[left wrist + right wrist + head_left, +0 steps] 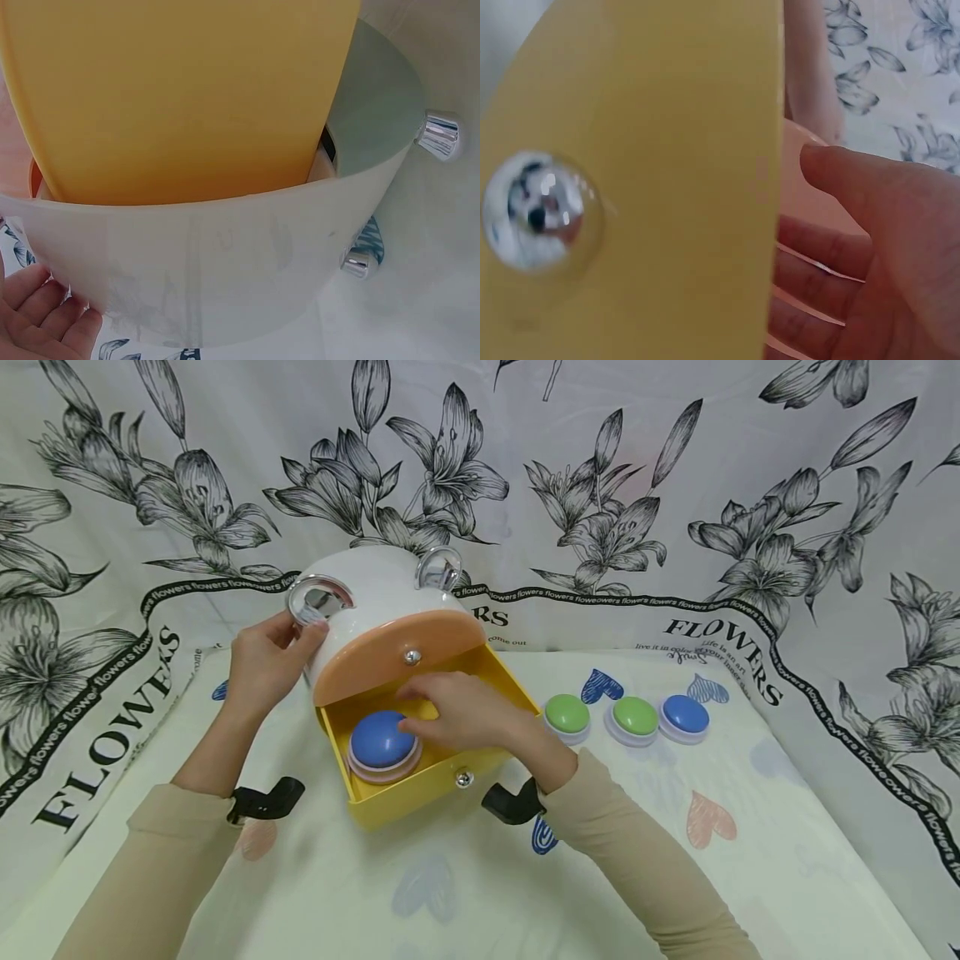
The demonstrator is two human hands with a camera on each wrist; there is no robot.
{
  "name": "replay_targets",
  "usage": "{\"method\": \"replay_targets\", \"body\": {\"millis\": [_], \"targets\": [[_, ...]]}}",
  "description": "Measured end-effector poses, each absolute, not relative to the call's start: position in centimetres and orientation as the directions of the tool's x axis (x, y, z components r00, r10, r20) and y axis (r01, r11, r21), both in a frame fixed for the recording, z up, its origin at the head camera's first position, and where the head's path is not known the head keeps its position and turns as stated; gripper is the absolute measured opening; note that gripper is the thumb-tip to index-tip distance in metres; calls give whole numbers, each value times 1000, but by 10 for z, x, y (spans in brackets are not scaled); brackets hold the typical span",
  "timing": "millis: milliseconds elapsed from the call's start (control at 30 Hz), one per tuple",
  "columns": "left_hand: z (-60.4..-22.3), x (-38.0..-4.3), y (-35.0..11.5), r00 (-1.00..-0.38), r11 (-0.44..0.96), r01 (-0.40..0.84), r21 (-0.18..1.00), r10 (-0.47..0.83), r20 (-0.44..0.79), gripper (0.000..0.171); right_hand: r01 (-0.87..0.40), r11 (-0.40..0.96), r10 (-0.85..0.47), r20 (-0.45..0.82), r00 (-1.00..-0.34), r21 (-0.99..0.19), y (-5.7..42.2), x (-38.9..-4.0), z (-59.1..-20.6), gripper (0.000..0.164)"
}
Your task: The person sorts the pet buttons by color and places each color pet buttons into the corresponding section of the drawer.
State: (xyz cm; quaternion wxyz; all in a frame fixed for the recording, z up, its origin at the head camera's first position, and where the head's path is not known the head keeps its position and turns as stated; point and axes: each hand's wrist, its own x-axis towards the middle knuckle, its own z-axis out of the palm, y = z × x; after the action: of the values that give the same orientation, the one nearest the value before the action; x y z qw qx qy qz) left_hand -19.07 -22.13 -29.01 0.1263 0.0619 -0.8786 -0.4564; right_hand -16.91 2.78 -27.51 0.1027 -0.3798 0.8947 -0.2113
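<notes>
A white rounded storage box (375, 578) has an orange front panel (397, 652), two silver ring-shaped ears and a pulled-out yellow drawer (420, 802). My left hand (266, 656) grips the box at its left silver ear (318, 599), the thumb in front; in the left wrist view its fingers (56, 307) lie along the white shell. Inside the drawer sits a round blue push-light (382, 741) with a pale base. Reaching over the drawer's front, my right hand (465, 710) is beside this light, thumb close to its dome. The right wrist view shows its fingers loosely spread, holding nothing.
Right of the drawer, two green push-lights (567, 714) and another blue push-light (686, 714) stand in a row on the heart-patterned cloth (480, 893). A floral curtain (525, 460) hangs behind the box. Chrome feet (441, 135) stick out from the box's underside.
</notes>
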Motion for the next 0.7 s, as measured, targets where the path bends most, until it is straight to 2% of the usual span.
{"method": "replay_targets", "body": {"millis": [233,433,700], "targets": [[-290,-191,-221,-959,571,12,821,-225,170,65,-622,602,-660,126,-741,-501,58,-172,-268,33],[-289,-190,-220,-956,579,11,815,-232,178,66,-560,619,-528,237,-816,-550,88,-180,-271,30],[-292,-191,-221,-947,604,51,796,-223,230,60,-506,648,-356,362,-862,-569,132,-199,-284,31]]}}
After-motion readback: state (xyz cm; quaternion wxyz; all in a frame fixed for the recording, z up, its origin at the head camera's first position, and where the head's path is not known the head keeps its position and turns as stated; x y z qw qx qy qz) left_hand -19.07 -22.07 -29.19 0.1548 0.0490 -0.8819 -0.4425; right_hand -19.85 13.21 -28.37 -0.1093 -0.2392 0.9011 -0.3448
